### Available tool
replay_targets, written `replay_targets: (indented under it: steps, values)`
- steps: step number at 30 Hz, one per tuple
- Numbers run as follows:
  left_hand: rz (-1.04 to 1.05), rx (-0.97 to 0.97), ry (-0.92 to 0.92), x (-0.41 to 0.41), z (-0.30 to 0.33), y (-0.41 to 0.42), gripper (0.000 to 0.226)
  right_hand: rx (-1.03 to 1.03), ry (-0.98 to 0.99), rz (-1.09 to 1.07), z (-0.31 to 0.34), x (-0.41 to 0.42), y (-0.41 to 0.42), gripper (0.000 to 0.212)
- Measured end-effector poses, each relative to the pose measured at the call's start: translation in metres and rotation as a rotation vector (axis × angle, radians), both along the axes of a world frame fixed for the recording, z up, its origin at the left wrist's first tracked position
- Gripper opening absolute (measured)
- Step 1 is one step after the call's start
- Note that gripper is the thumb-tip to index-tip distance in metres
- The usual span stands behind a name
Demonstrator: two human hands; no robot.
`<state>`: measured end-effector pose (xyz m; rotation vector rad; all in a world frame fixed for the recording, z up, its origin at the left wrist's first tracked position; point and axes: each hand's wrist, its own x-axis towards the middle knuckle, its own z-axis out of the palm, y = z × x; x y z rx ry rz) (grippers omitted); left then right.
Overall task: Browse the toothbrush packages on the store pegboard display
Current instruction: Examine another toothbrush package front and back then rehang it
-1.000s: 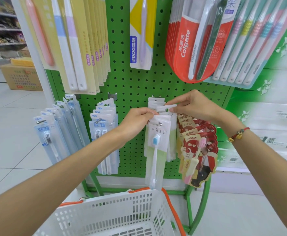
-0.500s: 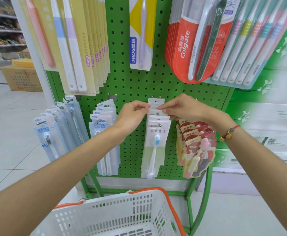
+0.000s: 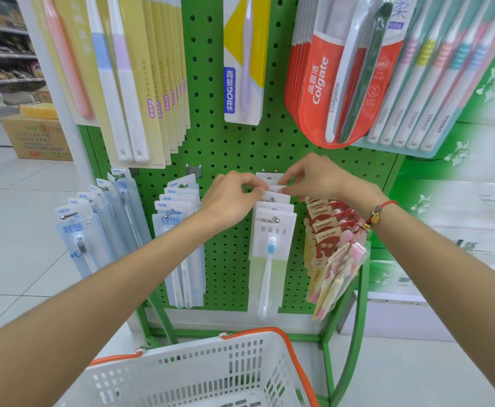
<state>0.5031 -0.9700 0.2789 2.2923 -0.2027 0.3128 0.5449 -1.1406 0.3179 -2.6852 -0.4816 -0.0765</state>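
A green pegboard (image 3: 231,148) carries many hanging toothbrush packages. In the middle of the lower row hangs a stack of white packages (image 3: 272,239), the front one showing a blue-headed brush. My left hand (image 3: 231,198) pinches the left top corner of a package at the back of that stack. My right hand (image 3: 313,177) pinches the same package top from the right. Both hands sit close to the peg, near the board. Red canban packs (image 3: 333,239) hang just right of the stack.
Clear blue NEW packs (image 3: 178,227) and another blue row (image 3: 93,230) hang on the left. Yellow packs (image 3: 140,83), a FROG pack (image 3: 242,63) and Colgate packs (image 3: 337,83) hang above. A white basket with orange handle (image 3: 199,374) sits below my arms. Boxes stand on the floor at left.
Both hands rose from the front of the white stack to its back near the board. The front package that was tilted out now hangs straight down.
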Motion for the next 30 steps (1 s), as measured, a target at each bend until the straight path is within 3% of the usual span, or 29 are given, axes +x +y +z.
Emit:
replay_targets:
  steps: [3,7,15,22,26,30]
  values:
    - [-0.018,0.017,-0.004,0.003,-0.001,0.003,0.01,0.031,-0.002,-0.016,-0.004,0.004,0.002,0.007]
    - [-0.079,-0.136,0.108,0.005,0.0,0.004,0.01,0.058,-0.003,0.003,-0.006,0.005,0.0,0.01]
    - [-0.091,-0.212,0.185,0.005,0.0,0.004,0.011,0.076,-0.031,-0.025,-0.003,0.0,-0.012,0.008]
    - [-0.101,-0.218,0.176,0.001,-0.001,0.003,0.019,0.046,-0.09,-0.121,-0.006,-0.01,-0.017,0.018]
    - [-0.06,-0.202,0.122,-0.01,0.0,0.003,0.028,0.034,-0.153,-0.19,-0.004,-0.024,-0.018,0.005]
    - [-0.01,-0.176,0.029,-0.028,0.008,0.007,0.027,0.022,-0.199,-0.235,-0.003,-0.042,-0.016,0.015]
